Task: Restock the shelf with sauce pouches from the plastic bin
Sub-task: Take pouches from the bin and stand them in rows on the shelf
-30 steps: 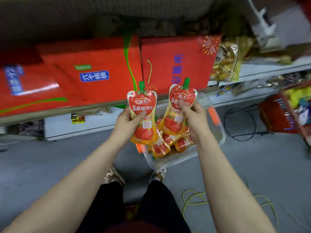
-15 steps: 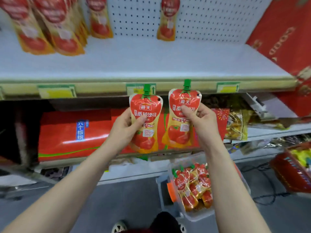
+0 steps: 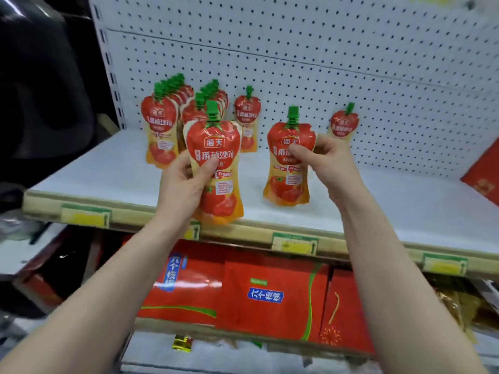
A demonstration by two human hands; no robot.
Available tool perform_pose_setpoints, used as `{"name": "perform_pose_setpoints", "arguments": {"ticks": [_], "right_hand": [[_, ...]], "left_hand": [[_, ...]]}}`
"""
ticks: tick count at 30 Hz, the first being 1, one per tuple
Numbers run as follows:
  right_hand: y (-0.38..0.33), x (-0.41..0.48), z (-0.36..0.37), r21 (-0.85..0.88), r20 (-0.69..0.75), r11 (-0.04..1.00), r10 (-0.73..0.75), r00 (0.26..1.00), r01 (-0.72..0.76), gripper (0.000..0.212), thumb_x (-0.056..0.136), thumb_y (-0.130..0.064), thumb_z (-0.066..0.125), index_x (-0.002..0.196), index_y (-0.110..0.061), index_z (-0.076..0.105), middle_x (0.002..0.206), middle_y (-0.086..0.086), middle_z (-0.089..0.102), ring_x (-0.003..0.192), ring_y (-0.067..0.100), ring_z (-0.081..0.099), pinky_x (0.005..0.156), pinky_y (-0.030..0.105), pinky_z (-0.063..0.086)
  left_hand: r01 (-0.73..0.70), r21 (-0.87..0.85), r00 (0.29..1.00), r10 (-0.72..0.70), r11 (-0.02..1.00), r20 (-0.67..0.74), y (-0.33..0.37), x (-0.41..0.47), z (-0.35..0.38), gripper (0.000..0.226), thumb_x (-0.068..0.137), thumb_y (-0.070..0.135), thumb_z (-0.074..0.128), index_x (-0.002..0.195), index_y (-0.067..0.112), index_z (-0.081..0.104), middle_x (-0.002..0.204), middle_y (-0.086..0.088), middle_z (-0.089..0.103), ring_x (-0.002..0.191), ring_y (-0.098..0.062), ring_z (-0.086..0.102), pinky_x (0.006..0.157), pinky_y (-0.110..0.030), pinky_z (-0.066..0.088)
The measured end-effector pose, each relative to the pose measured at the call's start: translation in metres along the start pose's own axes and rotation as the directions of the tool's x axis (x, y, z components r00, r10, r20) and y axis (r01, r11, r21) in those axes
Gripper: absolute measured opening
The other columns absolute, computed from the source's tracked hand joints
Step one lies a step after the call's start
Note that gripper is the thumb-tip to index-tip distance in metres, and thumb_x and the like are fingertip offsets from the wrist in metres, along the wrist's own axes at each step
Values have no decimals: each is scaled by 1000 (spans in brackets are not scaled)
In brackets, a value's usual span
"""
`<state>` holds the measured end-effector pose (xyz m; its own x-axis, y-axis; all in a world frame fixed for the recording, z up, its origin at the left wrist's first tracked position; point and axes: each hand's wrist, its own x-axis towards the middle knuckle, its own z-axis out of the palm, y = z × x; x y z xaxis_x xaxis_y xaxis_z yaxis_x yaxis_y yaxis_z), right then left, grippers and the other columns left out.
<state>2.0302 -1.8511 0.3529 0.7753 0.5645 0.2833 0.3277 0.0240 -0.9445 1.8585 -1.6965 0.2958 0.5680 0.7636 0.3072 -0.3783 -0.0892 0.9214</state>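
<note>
My left hand [image 3: 181, 182] and right hand [image 3: 328, 160] each pinch a red tomato-sauce pouch [image 3: 214, 160]. I'd stand both upright, labels forward, on the white shelf [image 3: 378, 211] beside the back rows [image 3: 172, 125].

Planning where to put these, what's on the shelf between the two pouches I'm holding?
Head view: bare white shelf between the left pouch and right pouch.

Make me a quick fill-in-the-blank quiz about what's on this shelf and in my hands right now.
1. Each hand holds one sauce ____.
2. The caps on the pouches are ____ in colour.
3. The wall behind the shelf is white ____.
4. The boxes on the shelf below are mainly ____.

The left hand and right hand are the ones meant.

Missing words: pouch; green; pegboard; red
</note>
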Motion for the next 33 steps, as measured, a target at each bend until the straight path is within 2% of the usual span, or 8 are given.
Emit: {"name": "perform_pose_setpoints", "arguments": {"ticks": [2, 6, 10, 15, 18, 24, 31, 33], "right_hand": [[6, 38, 12, -28, 40, 999, 35, 999, -34, 6, 87, -11, 73, 87, -14, 67, 79, -4, 70, 60, -5, 65, 53, 12, 48], [34, 108, 37, -5, 70, 994, 106, 992, -106, 9, 87, -11, 72, 83, -16, 66, 87, 5, 71, 75, 16, 69, 74, 40, 60], [59, 161, 63, 17, 20, 991, 136, 991, -136, 12, 85, -12, 74, 80, -19, 65, 90, 10, 73, 83, 30, 71, 82, 53, 59], [81, 203, 82, -18, -3, 984, 177, 984, -177, 11, 84, -19, 76, 83, -18, 65, 85, 5, 73, 83, 30, 73, 79, 50, 60], [91, 215, 89, -11, -13, 987, 158, 987, -158, 10, 84, -19, 75, 90, -14, 69, 92, 8, 74, 87, 28, 73, 79, 47, 61], [96, 225, 101, -18, -3, 993, 115, 993, -115, 7, 83, -22, 75, 86, -23, 69, 92, 3, 75, 82, 19, 73, 79, 46, 61], [98, 229, 105, -39, -16, 992, 122, 992, -122, 15, 83, -21, 76, 87, -27, 64, 98, 4, 74, 86, 19, 72, 83, 47, 60], [95, 225, 102, -38, -6, 992, 123, 992, -123, 24, 81, -19, 77, 98, -22, 60, 102, 6, 72, 89, 21, 72, 86, 47, 59]], "left_hand": [[0, 4, 999, 0, 1000, -46, -1, 19, -4, 10, 89, 22, 66, 99, 20, 68, 94, 3, 75, 93, -16, 71, 78, -30, 56], [12, -1, 994, -12, 1000, -111, -5, 47, -6, 10, 89, 21, 65, 99, 22, 68, 95, 4, 76, 93, -14, 71, 77, -27, 56], [41, 12, 988, -39, 999, -147, -11, 66, -6, 17, 89, 23, 65, 105, 20, 67, 96, 6, 76, 92, -12, 71, 75, -23, 57], [47, 43, 987, -40, 998, -159, -20, 80, -7, 20, 89, 23, 65, 109, 20, 66, 103, 3, 74, 97, -13, 70, 78, -26, 57], [48, 58, 988, -39, 997, -147, -23, 84, -7, 25, 89, 20, 64, 114, 15, 65, 105, 2, 74, 98, -14, 70, 77, -25, 57], [45, 42, 990, -39, 998, -133, -26, 87, -4, 27, 88, 19, 64, 115, 13, 65, 105, 1, 74, 97, -14, 70, 76, -22, 56], [46, 52, 994, -40, 998, -106, -29, 86, -1, 24, 87, 21, 65, 110, 19, 66, 104, 3, 74, 97, -13, 70, 77, -23, 56], [51, 56, 994, -45, 997, -97, -29, 85, 1, 23, 87, 21, 65, 110, 20, 66, 102, 4, 75, 97, -12, 70, 77, -23, 56]]}}
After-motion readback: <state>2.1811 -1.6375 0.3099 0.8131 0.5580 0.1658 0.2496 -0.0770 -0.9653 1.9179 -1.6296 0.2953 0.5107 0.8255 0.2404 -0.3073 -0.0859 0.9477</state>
